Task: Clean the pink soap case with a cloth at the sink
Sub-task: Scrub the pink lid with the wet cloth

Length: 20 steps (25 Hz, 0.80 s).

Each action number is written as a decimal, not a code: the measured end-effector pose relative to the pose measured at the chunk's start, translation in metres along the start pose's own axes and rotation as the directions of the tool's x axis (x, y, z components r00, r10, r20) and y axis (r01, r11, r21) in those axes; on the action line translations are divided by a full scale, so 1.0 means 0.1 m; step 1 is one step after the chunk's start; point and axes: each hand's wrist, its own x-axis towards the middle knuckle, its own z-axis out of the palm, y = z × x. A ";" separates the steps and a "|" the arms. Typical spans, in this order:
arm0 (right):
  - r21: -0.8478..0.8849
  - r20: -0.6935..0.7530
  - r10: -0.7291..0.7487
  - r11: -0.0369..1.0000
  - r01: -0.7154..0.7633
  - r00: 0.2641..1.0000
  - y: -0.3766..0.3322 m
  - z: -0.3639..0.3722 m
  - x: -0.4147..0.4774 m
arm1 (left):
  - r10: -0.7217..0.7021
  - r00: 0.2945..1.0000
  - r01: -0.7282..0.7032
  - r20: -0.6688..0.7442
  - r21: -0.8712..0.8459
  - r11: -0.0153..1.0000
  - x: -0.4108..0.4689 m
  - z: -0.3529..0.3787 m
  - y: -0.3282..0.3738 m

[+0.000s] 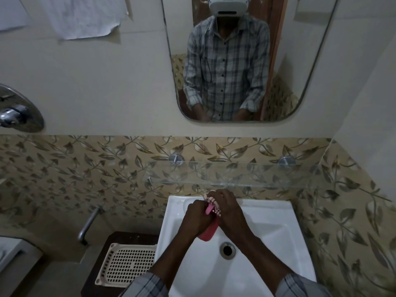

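Both my hands meet over the back of the white sink (270,213). My left hand (196,218) is closed around the pink soap case (209,232), whose rounded dark-pink end hangs below my fingers. My right hand (229,209) presses a pale checked cloth (213,202) against the top of the case. A thin bright-pink edge shows between the two hands. Most of the case and the cloth are hidden by my fingers.
The drain (227,250) lies in the basin below my hands. A glass shelf (235,174) juts from the leaf-patterned tiles just above them. A cream perforated basket (128,262) rests on a dark stand left of the sink, near a metal pipe (90,224). A mirror (300,61) hangs above.
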 end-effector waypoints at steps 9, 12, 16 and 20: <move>0.068 -0.059 0.063 0.996 -0.059 0.996 -0.20 0.01 -0.24 | -0.034 0.988 0.020 -0.148 -0.098 0.995 -0.10 0.18 -0.12; 0.104 -0.057 0.092 0.991 -0.086 0.994 -0.22 -0.03 -0.19 | -0.024 0.982 0.001 -0.187 -0.119 0.993 -0.15 0.18 -0.11; 0.050 -0.048 -0.018 0.999 0.020 0.999 -0.34 0.03 -0.23 | -0.112 0.975 0.058 -0.194 -0.262 0.963 -0.21 0.19 -0.10; 0.154 -0.109 0.139 0.981 -0.122 0.984 -0.25 -0.02 -0.28 | -0.006 0.971 -0.041 -0.238 -0.193 0.980 -0.24 0.12 -0.07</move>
